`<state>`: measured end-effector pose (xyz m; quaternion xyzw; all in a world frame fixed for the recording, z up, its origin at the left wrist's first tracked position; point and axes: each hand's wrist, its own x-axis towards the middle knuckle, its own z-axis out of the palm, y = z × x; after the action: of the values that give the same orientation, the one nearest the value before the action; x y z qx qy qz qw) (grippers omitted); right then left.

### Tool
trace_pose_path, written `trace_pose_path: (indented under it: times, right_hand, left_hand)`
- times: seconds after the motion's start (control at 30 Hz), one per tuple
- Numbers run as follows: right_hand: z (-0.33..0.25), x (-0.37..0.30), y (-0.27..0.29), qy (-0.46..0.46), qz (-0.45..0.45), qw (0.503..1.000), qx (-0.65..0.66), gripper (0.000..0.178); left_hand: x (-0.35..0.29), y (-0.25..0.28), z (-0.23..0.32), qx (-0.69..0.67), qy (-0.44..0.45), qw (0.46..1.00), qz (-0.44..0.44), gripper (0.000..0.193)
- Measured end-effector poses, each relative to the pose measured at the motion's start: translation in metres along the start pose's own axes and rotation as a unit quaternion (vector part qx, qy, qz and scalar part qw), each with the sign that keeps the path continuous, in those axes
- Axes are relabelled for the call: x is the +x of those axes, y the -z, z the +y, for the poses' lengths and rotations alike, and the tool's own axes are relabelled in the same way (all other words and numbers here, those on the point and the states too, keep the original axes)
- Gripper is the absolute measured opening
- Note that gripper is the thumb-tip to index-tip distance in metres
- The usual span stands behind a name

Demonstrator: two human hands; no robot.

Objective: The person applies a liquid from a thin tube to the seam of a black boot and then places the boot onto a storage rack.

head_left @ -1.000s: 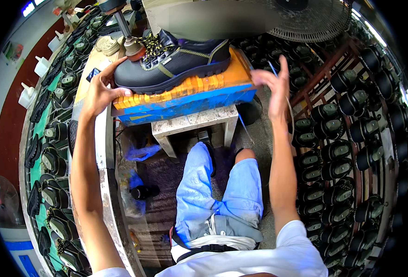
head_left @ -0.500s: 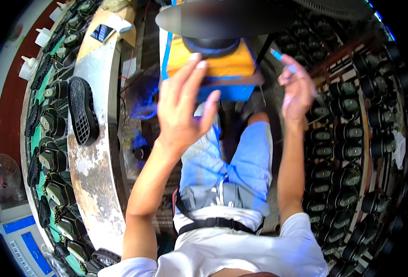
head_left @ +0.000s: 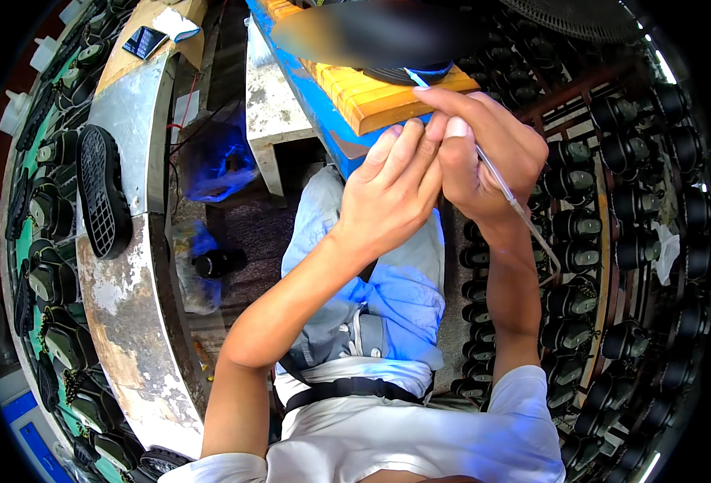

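My right hand is closed on a slim pen-like tool with a pale blue tip, which reaches over the yellow wooden block. A thin clear tube or cord trails behind that hand. Beside it, my left hand has its fingers bent and pressed together, their tips against the right hand's fingers near the block's front edge; its thumb is hidden. On the wooden block rests a black rounded object, mostly covered by a blurred oval patch, so I cannot tell its kind.
A blue-edged stand carries the block. On the worn metal bench at left lie a black shoe sole and a phone. Shoes line a green conveyor; a rack of dark shoes fills the right. A plastic bag lies below.
My hands have come together at the block's front right, the left moving right and the right inward with the tool. The view has turned, so the bench and block appear shifted and tilted.
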<state>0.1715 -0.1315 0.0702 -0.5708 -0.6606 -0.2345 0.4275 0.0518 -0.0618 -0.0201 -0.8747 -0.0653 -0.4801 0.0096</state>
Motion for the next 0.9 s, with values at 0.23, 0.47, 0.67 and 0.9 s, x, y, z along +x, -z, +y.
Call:
trace_pose_path:
  times: [0.23, 0.47, 0.67, 0.9]
  right_hand:
    - [-0.016, 0.009, 0.000, -0.022, -0.042, 0.998, 0.042, 0.024]
    - [-0.010, 0.021, -0.061, -0.022, -0.010, 0.989, 0.143, 0.020]
    - [0.038, 0.028, -0.114, 0.032, 0.019, 0.994, 0.103, 0.024]
    - [0.084, 0.027, -0.097, 0.034, 0.044, 0.998, 0.015, 0.024]
  left_hand:
    - [-0.010, 0.033, -0.052, -0.096, 0.000, 0.993, 0.066, 0.037]
    - [-0.043, 0.063, -0.136, -0.086, 0.108, 0.973, 0.185, 0.020]
    - [-0.030, 0.071, -0.185, -0.097, 0.259, 0.949, 0.153, 0.045]
    - [-0.002, 0.059, -0.220, 0.070, 0.231, 0.970, 0.028, 0.104]
